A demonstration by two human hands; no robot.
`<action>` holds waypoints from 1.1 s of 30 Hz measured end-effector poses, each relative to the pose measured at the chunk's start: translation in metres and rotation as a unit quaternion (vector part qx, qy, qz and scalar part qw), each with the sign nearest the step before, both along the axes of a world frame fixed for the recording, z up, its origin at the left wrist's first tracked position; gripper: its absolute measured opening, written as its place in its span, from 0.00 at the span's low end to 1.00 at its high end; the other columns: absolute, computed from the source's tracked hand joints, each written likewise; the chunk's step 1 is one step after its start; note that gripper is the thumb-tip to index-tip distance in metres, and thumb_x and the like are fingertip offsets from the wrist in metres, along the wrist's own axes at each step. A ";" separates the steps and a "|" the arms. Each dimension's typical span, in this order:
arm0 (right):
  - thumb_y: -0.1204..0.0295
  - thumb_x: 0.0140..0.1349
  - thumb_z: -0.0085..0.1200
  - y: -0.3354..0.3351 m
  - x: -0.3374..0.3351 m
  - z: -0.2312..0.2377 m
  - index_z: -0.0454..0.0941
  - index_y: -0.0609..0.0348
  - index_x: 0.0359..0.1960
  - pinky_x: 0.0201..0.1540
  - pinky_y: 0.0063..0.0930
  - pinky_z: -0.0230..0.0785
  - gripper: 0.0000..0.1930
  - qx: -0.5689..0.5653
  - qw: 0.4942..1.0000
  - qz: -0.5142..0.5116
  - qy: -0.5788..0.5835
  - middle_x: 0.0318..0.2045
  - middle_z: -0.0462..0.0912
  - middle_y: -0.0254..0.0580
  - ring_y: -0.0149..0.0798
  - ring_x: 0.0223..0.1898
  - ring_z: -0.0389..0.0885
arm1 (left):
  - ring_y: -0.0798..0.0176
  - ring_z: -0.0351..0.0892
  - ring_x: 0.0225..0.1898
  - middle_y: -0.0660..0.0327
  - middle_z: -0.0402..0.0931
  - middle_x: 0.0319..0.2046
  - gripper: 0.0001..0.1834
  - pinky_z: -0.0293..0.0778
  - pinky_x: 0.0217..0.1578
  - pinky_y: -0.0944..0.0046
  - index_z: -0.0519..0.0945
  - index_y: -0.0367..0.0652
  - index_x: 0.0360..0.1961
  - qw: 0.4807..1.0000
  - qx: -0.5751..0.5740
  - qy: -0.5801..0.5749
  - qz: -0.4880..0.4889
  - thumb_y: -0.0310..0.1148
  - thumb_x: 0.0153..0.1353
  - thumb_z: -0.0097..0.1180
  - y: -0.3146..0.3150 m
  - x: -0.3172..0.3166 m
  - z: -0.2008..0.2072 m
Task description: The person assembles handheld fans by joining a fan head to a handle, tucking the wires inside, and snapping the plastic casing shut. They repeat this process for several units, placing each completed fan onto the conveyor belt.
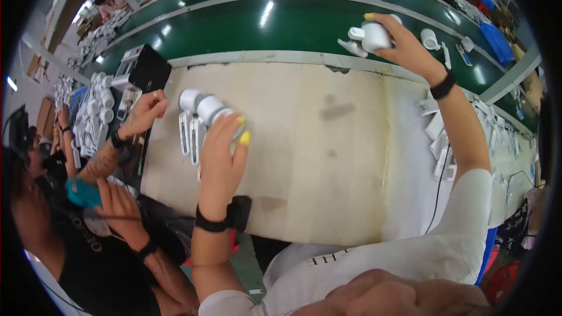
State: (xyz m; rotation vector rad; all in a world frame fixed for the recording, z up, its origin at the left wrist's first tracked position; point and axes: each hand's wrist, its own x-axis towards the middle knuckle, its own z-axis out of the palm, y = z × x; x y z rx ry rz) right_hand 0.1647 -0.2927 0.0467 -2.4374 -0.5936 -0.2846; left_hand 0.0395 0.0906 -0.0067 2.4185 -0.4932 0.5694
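Observation:
My left hand (222, 149), with yellow covers on its thumb and a fingertip, is closed around the near end of a white cylindrical device (212, 109) on the table. Another white cylinder (189, 100) lies just beyond it, and flat white arms (194, 140) with dark slots extend toward me beside them. Raised at the far right, my right hand (401, 47) grips a similar white cylindrical device (374, 36) over the green conveyor's near edge. A flat white piece (352, 48) hangs at that device's left side. The hand hides its right part.
The pale table (304, 158) borders a green conveyor (234, 34), where another white device (429, 39) lies. White parts (439, 140) and a black cable (440, 190) are at the right. At left are a co-worker's hand (146, 116), a black box (149, 70) and piled white devices (93, 111).

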 end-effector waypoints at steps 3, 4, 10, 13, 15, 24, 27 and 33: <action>0.81 0.46 0.58 0.013 -0.053 0.021 0.62 0.54 0.57 0.58 0.33 0.58 0.33 0.015 0.995 0.094 -0.043 0.54 0.69 0.43 0.44 0.57 0.66 | 0.60 0.73 0.49 0.55 0.75 0.47 0.16 0.66 0.51 0.61 0.74 0.34 0.46 0.907 -0.351 0.220 -0.073 0.34 0.61 0.46 -0.032 0.024 -0.008; 0.82 0.45 0.58 0.019 -0.071 0.025 0.62 0.54 0.57 0.58 0.34 0.58 0.34 0.011 0.990 0.126 -0.069 0.53 0.69 0.43 0.45 0.57 0.66 | 0.62 0.73 0.49 0.55 0.75 0.46 0.19 0.66 0.51 0.62 0.74 0.34 0.47 0.838 -0.463 0.268 -0.104 0.38 0.64 0.44 -0.044 0.038 -0.022; 0.83 0.45 0.58 0.042 -0.149 0.040 0.66 0.53 0.52 0.57 0.44 0.58 0.29 -0.053 0.958 0.242 -0.146 0.51 0.70 0.44 0.53 0.56 0.66 | 0.47 0.72 0.50 0.43 0.73 0.45 0.41 0.67 0.52 0.55 0.69 0.30 0.49 0.511 -0.476 0.638 -0.324 0.62 0.62 0.28 -0.112 0.039 -0.033; 0.83 0.42 0.60 0.035 -0.172 0.043 0.66 0.52 0.52 0.55 0.42 0.63 0.31 -0.126 0.941 0.235 -0.210 0.51 0.71 0.47 0.55 0.55 0.68 | 0.40 0.71 0.50 0.41 0.71 0.46 0.45 0.67 0.52 0.49 0.69 0.31 0.49 0.316 -0.473 0.651 -0.502 0.68 0.58 0.28 -0.131 0.013 -0.027; 0.84 0.40 0.60 0.023 -0.183 0.036 0.65 0.53 0.51 0.54 0.42 0.65 0.33 -0.159 0.932 0.203 -0.255 0.50 0.72 0.47 0.55 0.55 0.67 | 0.37 0.71 0.50 0.41 0.71 0.47 0.45 0.67 0.52 0.46 0.69 0.32 0.49 0.285 -0.508 0.604 -0.544 0.69 0.57 0.30 -0.136 -0.008 -0.017; 0.84 0.37 0.62 0.008 -0.222 -0.003 0.65 0.55 0.46 0.51 0.42 0.70 0.30 -0.169 0.932 0.096 -0.306 0.46 0.74 0.48 0.57 0.52 0.71 | 0.63 0.78 0.31 0.53 0.75 0.35 0.12 0.76 0.30 0.66 0.67 0.36 0.44 0.615 -0.578 0.429 -0.323 0.31 0.62 0.43 -0.151 -0.052 -0.014; 0.83 0.39 0.62 0.006 -0.221 -0.006 0.67 0.56 0.39 0.48 0.40 0.72 0.24 -0.145 0.926 0.078 -0.339 0.43 0.76 0.47 0.56 0.51 0.73 | 0.68 0.75 0.26 0.56 0.75 0.31 0.10 0.72 0.26 0.69 0.68 0.36 0.41 0.698 -0.492 0.388 -0.346 0.29 0.59 0.43 -0.149 -0.061 -0.015; 0.84 0.36 0.63 0.003 -0.214 -0.014 0.68 0.57 0.34 0.45 0.38 0.74 0.21 -0.159 0.910 0.064 -0.378 0.42 0.77 0.46 0.55 0.50 0.74 | 0.71 0.72 0.21 0.60 0.74 0.24 0.10 0.68 0.22 0.70 0.69 0.35 0.35 0.779 -0.433 0.319 -0.322 0.28 0.53 0.50 -0.151 -0.067 -0.016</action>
